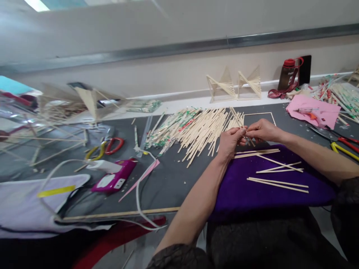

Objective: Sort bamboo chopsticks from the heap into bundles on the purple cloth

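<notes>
Both my hands meet above the far edge of a purple cloth. My left hand (231,140) has its fingers closed around a few thin wooden chopsticks (236,116) that point up and away. My right hand (262,130) pinches at the same bundle, close against the left fingertips; a stick end shows below the fingers. Several loose chopsticks (277,183) lie on the purple cloth (238,186) in front of me. Beyond my left hand spreads a big pile of bare chopsticks (204,130). A square stick frame (259,113) lies behind my right hand.
Wrapped chopsticks (171,127) lie left of the pile. Two twisted stick models (221,87) stand by the wall. At right are a bottle (288,74), a glue gun (311,114) on pink paper, and pliers (344,147). Scissors (105,147) and a power strip (114,179) with a cable lie left.
</notes>
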Motion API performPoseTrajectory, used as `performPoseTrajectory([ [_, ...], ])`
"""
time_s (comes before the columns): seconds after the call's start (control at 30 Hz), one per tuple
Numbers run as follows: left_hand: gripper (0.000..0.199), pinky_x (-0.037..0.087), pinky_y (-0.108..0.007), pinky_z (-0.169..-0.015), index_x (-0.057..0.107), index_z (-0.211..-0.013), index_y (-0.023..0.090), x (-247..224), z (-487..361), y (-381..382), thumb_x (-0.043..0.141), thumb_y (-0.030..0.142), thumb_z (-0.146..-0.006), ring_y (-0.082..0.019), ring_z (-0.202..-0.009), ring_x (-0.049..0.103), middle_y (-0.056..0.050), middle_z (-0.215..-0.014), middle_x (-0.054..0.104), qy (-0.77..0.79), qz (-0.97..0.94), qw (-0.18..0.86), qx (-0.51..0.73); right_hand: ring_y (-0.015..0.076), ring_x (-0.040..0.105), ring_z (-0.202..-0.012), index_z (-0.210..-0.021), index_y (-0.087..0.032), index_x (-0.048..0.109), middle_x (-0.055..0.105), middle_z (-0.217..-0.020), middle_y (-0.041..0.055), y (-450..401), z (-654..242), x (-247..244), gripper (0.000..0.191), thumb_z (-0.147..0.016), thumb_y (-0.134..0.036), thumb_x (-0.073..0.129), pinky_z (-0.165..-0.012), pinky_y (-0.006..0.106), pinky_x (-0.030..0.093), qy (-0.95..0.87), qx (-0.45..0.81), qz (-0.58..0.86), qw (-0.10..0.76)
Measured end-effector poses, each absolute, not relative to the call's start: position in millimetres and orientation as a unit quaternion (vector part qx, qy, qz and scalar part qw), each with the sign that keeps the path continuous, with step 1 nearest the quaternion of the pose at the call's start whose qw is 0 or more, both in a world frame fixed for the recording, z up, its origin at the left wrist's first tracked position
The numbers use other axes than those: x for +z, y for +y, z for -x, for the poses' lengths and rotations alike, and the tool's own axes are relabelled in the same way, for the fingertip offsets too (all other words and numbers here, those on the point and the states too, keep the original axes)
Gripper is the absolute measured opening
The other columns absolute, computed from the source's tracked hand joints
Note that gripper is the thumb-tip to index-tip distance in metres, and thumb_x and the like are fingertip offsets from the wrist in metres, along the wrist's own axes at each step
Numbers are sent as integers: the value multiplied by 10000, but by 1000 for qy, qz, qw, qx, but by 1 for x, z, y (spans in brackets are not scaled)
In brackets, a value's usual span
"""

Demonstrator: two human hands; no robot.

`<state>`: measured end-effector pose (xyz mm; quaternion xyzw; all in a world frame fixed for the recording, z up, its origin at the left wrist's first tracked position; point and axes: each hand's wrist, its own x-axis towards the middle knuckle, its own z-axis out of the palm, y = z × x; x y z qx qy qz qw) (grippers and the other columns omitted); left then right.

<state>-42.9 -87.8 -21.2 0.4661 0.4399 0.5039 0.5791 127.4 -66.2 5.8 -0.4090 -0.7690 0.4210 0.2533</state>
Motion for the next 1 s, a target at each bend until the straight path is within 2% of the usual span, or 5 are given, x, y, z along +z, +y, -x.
performPoseTrajectory([
  [0.1,613,403,-178,-437,751,-836,108,-23,45,-86,855,619,-516,-62,-419,492,21,-480,581,448,-483,581,478,72,485,-452,-643,-156,665,535,-490,-38,-64,-127,3,272,-811,-359,596,-475,211,331,-777,412,403,251],
  [0.27,517,374,-184,-424,729,-710,122,-24,45,-85,865,586,-528,-59,-446,478,19,-534,580,442,-518,545,490,69,507,-486,-625,-147,643,574,-518,-37,-62,-128,-2,220,-790,-286,598,-512,200,353,-788,394,398,255],
  [0.53,365,419,-196,-480,789,-838,130,-22,45,-86,785,452,-667,-69,-533,533,-16,-725,672,443,-532,472,546,99,584,-555,-648,-152,653,672,-609,-7,-67,-128,-2,205,-810,-246,568,-575,211,425,-797,394,391,239],
  [0.8,279,483,-200,-535,741,-637,143,-32,45,-82,750,405,-728,-101,-612,594,-32,-734,658,431,-621,435,490,131,600,-687,-749,-159,748,652,-655,-32,-51,-137,-18,145,-776,-222,621,-672,225,402,-839,368,348,201],
  [1.0,273,505,-201,-541,743,-649,140,-33,48,-80,762,401,-725,-101,-603,607,-20,-718,648,424,-614,453,488,140,601,-720,-732,-174,751,670,-695,-9,-51,-135,-20,180,-804,-237,598,-708,242,423,-839,377,343,193],
])
